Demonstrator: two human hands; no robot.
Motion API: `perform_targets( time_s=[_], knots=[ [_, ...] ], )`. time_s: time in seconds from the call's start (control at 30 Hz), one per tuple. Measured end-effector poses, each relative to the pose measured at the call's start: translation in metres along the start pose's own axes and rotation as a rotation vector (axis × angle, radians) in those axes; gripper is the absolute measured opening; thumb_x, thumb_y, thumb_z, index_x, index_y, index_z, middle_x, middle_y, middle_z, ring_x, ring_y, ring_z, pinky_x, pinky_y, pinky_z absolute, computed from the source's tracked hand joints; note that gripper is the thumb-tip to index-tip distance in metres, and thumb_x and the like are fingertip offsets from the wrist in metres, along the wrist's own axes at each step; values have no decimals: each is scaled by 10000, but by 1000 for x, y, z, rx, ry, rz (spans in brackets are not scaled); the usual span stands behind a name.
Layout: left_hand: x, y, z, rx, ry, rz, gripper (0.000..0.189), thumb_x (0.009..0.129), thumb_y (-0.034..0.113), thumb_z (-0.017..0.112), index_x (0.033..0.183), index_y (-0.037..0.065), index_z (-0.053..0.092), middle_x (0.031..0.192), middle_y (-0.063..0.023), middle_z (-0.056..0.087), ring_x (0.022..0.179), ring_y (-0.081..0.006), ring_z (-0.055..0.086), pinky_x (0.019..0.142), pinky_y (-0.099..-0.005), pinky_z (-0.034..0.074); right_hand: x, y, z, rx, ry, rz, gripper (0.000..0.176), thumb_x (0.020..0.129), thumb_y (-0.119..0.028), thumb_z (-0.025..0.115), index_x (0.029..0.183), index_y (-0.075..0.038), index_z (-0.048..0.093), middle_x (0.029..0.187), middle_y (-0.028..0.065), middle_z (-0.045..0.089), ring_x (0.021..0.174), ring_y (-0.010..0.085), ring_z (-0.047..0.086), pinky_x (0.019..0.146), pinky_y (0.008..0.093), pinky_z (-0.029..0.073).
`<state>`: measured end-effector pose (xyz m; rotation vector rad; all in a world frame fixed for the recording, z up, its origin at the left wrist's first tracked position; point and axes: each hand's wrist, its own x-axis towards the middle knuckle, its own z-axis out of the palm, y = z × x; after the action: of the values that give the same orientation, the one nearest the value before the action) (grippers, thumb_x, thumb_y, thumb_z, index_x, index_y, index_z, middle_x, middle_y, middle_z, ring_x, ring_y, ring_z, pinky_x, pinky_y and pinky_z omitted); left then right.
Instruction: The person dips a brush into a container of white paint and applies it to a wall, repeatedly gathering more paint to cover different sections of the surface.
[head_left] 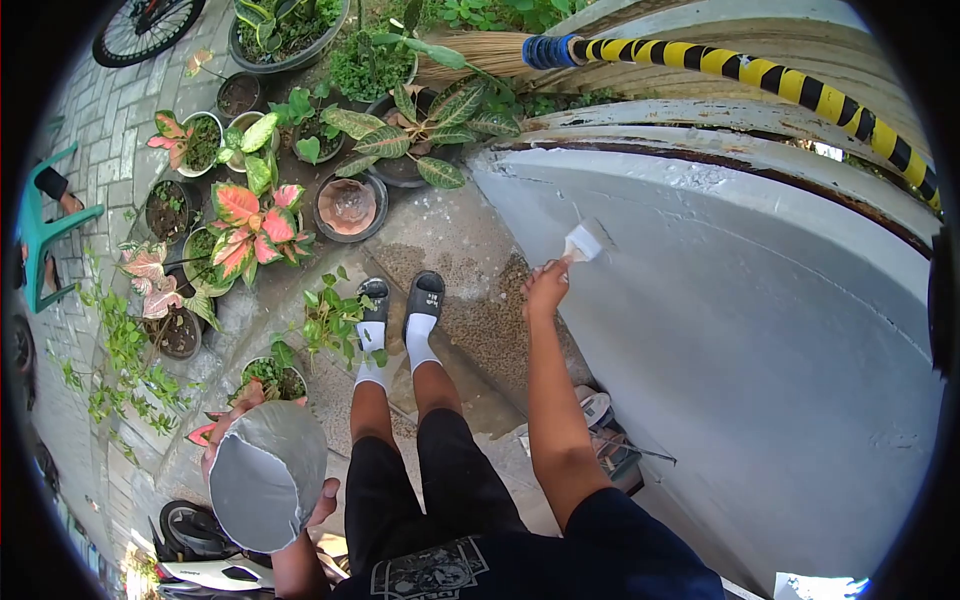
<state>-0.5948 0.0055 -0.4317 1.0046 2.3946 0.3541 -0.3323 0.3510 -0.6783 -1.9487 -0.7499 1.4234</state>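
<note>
Head view. Brushwork on the grey wall [700, 310], a container held apart from it. The right hand [546, 288] is closed around the handle of the brush [583, 243]; the pale bristles lie at the wall's face, below its top edge and towards its far end. A darker, damp-looking patch shows just beside the bristle tips. The left hand [323, 505] is clamped about the container [290, 450], fingers on one side and thumb on the other; its mouth is tilted into view, and the interior is pale grey, though the depth of its contents cannot be told.

Technique, as judged here: a light, steady grip and bristles laid nearly flat should give an even film, with strokes overlapping while the edge is wet. Pressing hard would probably splay the bristles and leave ridges. Along the rough, chipped top edge, short strokes with the bristle tips would reach the pits better. The container is best kept level, since more tilt could spill over the lip onto the potted plant [272, 378] close by or the paving [470, 235]. A lightly loaded brush would limit drips.
</note>
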Motion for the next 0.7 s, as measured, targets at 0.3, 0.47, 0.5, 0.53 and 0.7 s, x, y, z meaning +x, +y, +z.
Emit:
perform_targets(
  time_s=[0.3, 0.47, 0.5, 0.53, 0.7],
  knots=[
    [-85, -67, 38, -102, -377, -322, 1047, 734, 801, 454, 1467, 68, 307, 1473, -172, 335, 1374, -379, 273, 1127, -503, 174, 87, 37, 10, -115, -113, 600, 448, 1007, -514, 332, 812, -117, 402, 559, -35, 286, 392, 90, 205, 354, 251, 192],
    [-54, -40, 39, -229, -54, -160, 1031, 709, 776, 509, 1419, 45, 351, 1390, -188, 416, 1323, -332, 363, 1111, -463, 218, 19, -35, -42, 161, -218, 452, 417, 1014, -479, 364, 800, -124, 415, 569, -49, 274, 388, 68, 194, 343, 228, 170],
    [-51, -36, 38, -261, 24, -119, 1028, 702, 770, 523, 1407, 40, 362, 1369, -193, 436, 1310, -320, 385, 1107, -453, 229, -3, -55, -57, 187, -232, 415, 419, 1008, -482, 390, 797, -120, 415, 581, -42, 270, 397, 68, 202, 343, 233, 173],
    [-49, -30, 37, -295, 100, -79, 1024, 696, 764, 537, 1395, 34, 373, 1348, -197, 456, 1297, -308, 408, 1103, -443, 240, -34, -78, -66, 183, -223, 337, 415, 1008, -480, 394, 801, -122, 426, 574, -46, 275, 393, 64, 202, 342, 233, 177],
    [-32, -4, 27, -307, 143, -16, 1015, 690, 763, 549, 1376, 35, 384, 1341, -183, 466, 1283, -308, 421, 1092, -443, 249, -170, -190, -129, 257, -131, -172, 400, 1011, -483, 384, 874, -120, 481, 600, -44, 394, 376, 44, 222, 347, 222, 183]
  ],
)
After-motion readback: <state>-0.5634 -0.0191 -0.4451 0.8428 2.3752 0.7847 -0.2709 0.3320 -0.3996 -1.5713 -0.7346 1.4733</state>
